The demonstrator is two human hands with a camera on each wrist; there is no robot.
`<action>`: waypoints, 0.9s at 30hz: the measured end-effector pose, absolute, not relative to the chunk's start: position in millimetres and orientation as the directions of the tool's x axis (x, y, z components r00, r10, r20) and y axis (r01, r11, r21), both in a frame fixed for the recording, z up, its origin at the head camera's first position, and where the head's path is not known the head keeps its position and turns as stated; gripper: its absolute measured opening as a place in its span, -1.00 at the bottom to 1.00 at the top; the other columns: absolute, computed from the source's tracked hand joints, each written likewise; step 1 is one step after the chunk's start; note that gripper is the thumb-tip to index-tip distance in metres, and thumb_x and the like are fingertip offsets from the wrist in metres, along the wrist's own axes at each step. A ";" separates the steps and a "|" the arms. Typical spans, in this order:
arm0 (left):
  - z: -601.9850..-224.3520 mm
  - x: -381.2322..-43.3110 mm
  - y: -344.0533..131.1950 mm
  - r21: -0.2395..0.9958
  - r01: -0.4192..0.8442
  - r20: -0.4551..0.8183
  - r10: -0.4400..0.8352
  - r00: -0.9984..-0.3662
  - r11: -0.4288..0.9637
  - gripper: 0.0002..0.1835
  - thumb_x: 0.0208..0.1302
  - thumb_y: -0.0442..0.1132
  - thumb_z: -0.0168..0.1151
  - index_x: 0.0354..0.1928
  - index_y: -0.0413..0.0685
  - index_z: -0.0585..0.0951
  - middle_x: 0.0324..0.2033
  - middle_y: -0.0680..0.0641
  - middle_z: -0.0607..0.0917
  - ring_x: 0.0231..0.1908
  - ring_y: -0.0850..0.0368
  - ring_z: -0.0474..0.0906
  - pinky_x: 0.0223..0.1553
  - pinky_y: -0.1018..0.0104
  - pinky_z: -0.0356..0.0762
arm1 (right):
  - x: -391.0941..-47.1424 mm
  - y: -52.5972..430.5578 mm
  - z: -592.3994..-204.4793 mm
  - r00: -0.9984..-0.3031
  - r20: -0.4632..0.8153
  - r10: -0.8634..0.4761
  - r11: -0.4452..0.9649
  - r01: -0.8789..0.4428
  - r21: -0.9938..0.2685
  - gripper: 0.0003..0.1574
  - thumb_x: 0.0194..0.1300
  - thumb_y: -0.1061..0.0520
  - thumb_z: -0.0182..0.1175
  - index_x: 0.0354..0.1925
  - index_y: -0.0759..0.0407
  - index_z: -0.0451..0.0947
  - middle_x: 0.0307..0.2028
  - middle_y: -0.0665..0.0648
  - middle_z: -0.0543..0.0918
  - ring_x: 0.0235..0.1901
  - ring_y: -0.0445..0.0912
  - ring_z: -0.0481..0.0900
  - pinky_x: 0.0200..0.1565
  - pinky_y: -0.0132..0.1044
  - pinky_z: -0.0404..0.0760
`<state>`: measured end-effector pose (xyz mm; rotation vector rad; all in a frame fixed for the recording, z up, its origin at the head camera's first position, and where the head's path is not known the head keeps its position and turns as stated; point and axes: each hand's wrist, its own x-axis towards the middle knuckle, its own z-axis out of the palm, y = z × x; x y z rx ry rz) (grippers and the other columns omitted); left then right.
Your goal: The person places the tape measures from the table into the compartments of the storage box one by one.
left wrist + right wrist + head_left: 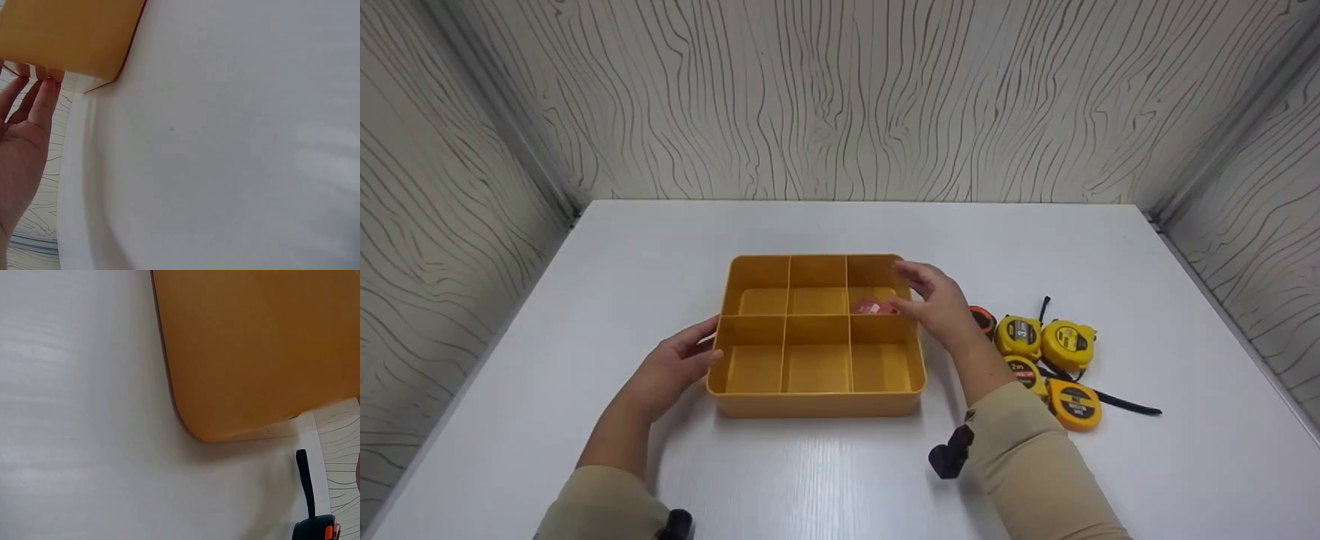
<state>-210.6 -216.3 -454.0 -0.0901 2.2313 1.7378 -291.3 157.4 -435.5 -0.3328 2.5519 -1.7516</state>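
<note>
A yellow divided box with six compartments lies on the white table. My left hand is at its left side; in the left wrist view, extended fingertips touch the outer wall. My right hand reaches over the right rim at the back right compartment, fingers and thumb spread apart with nothing between them. In that compartment lies a small reddish-pink object with a white patch, partly hidden by the divider. The right wrist view shows mostly the box's outer wall, with only a sliver of hand.
Right of the box, partly behind my right forearm, several tape measures lie grouped, among them a yellow one, an orange-yellow one and a black-and-orange one. A black strap extends right. Wood-patterned panels enclose the table.
</note>
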 end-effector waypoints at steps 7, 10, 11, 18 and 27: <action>-452.7 -210.3 -214.6 0.933 -0.242 -0.284 0.131 -0.950 0.266 -0.39 0.15 0.01 0.23 0.27 0.38 0.31 0.26 0.17 0.29 0.28 0.13 0.20 0.20 0.08 0.26 | -289.9 158.1 -433.8 -0.982 0.078 -0.172 0.347 -0.134 -0.928 -0.21 0.01 -0.01 0.36 0.20 0.09 0.34 0.18 0.03 0.40 0.20 -0.13 0.34 0.18 -0.25 0.35; -452.2 -210.1 -213.8 0.931 -0.245 -0.287 0.127 -0.950 0.270 -0.34 0.07 0.10 0.26 0.26 0.40 0.32 0.26 0.17 0.30 0.27 0.13 0.20 0.20 0.08 0.26 | -289.0 159.3 -432.1 -0.985 0.072 -0.156 0.348 -0.123 -0.929 -0.21 0.00 -0.06 0.37 0.19 0.05 0.35 0.16 0.01 0.42 0.19 -0.13 0.35 0.16 -0.28 0.37; -452.2 -210.1 -213.6 0.930 -0.247 -0.289 0.127 -0.949 0.271 -0.32 0.04 0.13 0.27 0.26 0.41 0.32 0.26 0.17 0.30 0.27 0.13 0.20 0.20 0.08 0.26 | -288.7 159.9 -431.5 -0.986 0.074 -0.151 0.342 -0.123 -0.932 -0.21 0.00 -0.07 0.37 0.19 0.04 0.35 0.16 0.01 0.42 0.18 -0.13 0.36 0.16 -0.28 0.37; -452.6 -210.6 -214.0 0.929 -0.255 -0.296 0.122 -0.947 0.268 -0.35 0.07 0.09 0.26 0.26 0.40 0.32 0.26 0.17 0.30 0.27 0.13 0.20 0.21 0.08 0.26 | -287.8 169.8 -425.6 -0.982 0.138 -0.127 0.308 -0.171 -0.936 -0.19 0.01 -0.09 0.35 0.21 0.08 0.33 0.18 0.05 0.40 0.17 -0.12 0.35 0.17 -0.24 0.37; -453.1 -209.1 -214.5 0.939 -0.237 -0.277 0.139 -0.951 0.251 -0.42 0.20 -0.07 0.19 0.28 0.34 0.30 0.27 0.16 0.28 0.28 0.15 0.19 0.20 0.12 0.28 | -287.7 186.7 -421.2 -0.985 0.146 -0.095 0.339 -0.170 -0.925 -0.26 0.09 -0.02 0.31 0.22 -0.01 0.31 0.22 0.02 0.34 0.21 -0.08 0.29 0.21 -0.12 0.32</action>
